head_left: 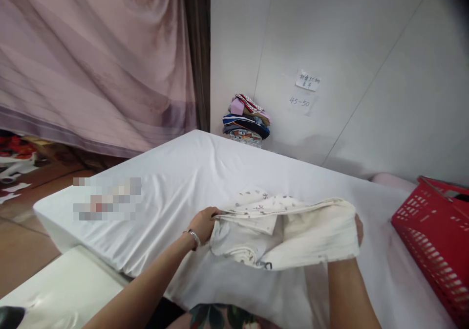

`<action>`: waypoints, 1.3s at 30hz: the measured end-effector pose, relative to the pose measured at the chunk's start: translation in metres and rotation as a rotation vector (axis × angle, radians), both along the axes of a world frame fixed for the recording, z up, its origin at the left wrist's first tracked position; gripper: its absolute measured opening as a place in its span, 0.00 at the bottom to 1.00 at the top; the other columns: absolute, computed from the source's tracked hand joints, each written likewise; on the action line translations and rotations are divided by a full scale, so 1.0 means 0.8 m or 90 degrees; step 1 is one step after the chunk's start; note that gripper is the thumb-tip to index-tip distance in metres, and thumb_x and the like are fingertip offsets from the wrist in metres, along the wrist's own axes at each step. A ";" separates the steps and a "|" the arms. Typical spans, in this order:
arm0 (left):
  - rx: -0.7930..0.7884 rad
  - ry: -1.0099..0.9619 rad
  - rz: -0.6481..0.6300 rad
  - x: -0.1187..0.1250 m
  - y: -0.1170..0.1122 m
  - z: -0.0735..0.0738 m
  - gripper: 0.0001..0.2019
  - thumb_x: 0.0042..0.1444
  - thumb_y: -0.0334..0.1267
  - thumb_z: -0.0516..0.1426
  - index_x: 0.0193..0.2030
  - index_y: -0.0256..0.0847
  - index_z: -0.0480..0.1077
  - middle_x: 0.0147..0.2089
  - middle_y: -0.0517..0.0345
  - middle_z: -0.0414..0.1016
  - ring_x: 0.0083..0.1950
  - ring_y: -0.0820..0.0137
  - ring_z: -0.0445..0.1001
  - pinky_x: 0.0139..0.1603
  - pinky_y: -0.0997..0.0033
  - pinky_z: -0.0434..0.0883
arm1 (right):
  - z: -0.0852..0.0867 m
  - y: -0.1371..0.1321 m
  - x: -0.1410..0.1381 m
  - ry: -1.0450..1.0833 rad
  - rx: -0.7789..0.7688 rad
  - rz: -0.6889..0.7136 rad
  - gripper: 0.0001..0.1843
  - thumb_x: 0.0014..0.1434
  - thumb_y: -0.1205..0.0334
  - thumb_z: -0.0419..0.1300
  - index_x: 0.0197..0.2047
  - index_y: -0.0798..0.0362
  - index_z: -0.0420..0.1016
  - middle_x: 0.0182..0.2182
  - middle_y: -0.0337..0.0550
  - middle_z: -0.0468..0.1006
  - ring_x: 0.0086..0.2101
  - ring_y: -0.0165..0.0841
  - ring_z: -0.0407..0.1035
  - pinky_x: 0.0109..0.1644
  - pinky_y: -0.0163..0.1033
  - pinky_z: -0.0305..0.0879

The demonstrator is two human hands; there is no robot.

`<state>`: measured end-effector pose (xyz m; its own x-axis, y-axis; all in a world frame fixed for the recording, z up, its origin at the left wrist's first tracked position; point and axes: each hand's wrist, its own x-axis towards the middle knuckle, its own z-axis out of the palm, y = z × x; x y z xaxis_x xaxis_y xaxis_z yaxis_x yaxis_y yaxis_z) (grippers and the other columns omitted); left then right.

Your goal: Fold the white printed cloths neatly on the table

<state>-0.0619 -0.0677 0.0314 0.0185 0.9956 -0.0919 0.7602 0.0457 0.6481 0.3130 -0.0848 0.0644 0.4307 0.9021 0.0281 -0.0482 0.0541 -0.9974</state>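
Note:
A cream garment [293,231] with a small printed pattern lies folded over on the white-sheeted table [176,177]. My left hand [203,224], with a bracelet on the wrist, pinches the garment's left edge. My right hand [358,229] is almost wholly under the cloth and holds up its right end; only a bit of the hand shows past the edge.
A red plastic basket [436,236] stands at the table's right edge. A stack of folded clothes [246,120] sits in the far corner by the white wall, under a paper note [308,80]. A pink curtain [91,60] hangs to the left.

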 end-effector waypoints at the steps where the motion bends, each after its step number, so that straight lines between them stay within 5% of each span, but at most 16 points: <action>1: -0.004 -0.008 -0.001 0.001 0.001 0.001 0.09 0.49 0.31 0.51 0.34 0.43 0.71 0.37 0.58 0.75 0.40 0.68 0.71 0.41 0.72 0.65 | 0.000 -0.001 0.001 0.084 -0.005 0.017 0.23 0.50 0.39 0.47 0.32 0.42 0.76 0.37 0.39 0.79 0.45 0.42 0.70 0.45 0.44 0.68; 6: 0.081 0.009 0.007 0.010 0.009 0.001 0.10 0.50 0.38 0.54 0.39 0.42 0.70 0.40 0.57 0.72 0.41 0.67 0.71 0.42 0.70 0.66 | -0.006 -0.006 -0.015 0.335 0.019 0.154 0.17 0.52 0.45 0.51 0.33 0.42 0.77 0.34 0.35 0.80 0.41 0.39 0.72 0.46 0.43 0.68; 14: 0.197 0.066 -0.104 0.023 0.022 0.006 0.19 0.51 0.44 0.55 0.48 0.40 0.66 0.53 0.52 0.66 0.53 0.63 0.66 0.55 0.64 0.63 | -0.008 -0.001 -0.015 0.431 -0.018 0.118 0.16 0.53 0.50 0.53 0.38 0.49 0.76 0.37 0.39 0.79 0.45 0.39 0.70 0.48 0.41 0.66; 22: 0.082 0.178 -0.259 0.059 0.054 0.001 0.27 0.49 0.48 0.57 0.56 0.43 0.63 0.59 0.54 0.63 0.58 0.62 0.62 0.58 0.64 0.60 | -0.007 -0.006 -0.016 0.264 0.047 0.097 0.16 0.49 0.51 0.59 0.38 0.51 0.75 0.36 0.40 0.79 0.42 0.40 0.71 0.46 0.42 0.68; 29: 0.101 0.219 -0.209 0.062 0.074 0.008 0.14 0.56 0.41 0.50 0.47 0.48 0.70 0.48 0.60 0.74 0.48 0.69 0.71 0.46 0.74 0.66 | 0.045 -0.035 0.025 0.203 0.099 0.166 0.13 0.44 0.58 0.66 0.35 0.47 0.72 0.28 0.34 0.76 0.28 0.29 0.71 0.32 0.32 0.67; 33: 0.160 0.255 -0.135 0.038 0.105 0.067 0.12 0.57 0.39 0.48 0.43 0.45 0.70 0.44 0.56 0.75 0.46 0.64 0.72 0.41 0.70 0.66 | 0.090 -0.050 0.038 0.070 -0.017 0.247 0.17 0.46 0.53 0.65 0.40 0.46 0.70 0.26 0.34 0.74 0.24 0.28 0.68 0.26 0.32 0.64; 37: 0.279 0.294 -0.067 0.016 0.138 0.189 0.14 0.58 0.38 0.45 0.47 0.44 0.67 0.50 0.51 0.71 0.51 0.59 0.68 0.45 0.63 0.63 | 0.131 -0.049 0.022 -0.245 -0.145 0.397 0.26 0.45 0.50 0.64 0.49 0.46 0.68 0.25 0.35 0.72 0.23 0.29 0.66 0.26 0.33 0.60; 39: 0.436 0.361 -0.051 0.012 0.144 0.258 0.13 0.57 0.37 0.47 0.45 0.43 0.68 0.47 0.51 0.71 0.49 0.59 0.68 0.43 0.62 0.63 | 0.156 -0.039 0.018 -0.474 -0.157 0.442 0.25 0.45 0.49 0.64 0.47 0.47 0.70 0.22 0.33 0.71 0.22 0.28 0.63 0.25 0.32 0.57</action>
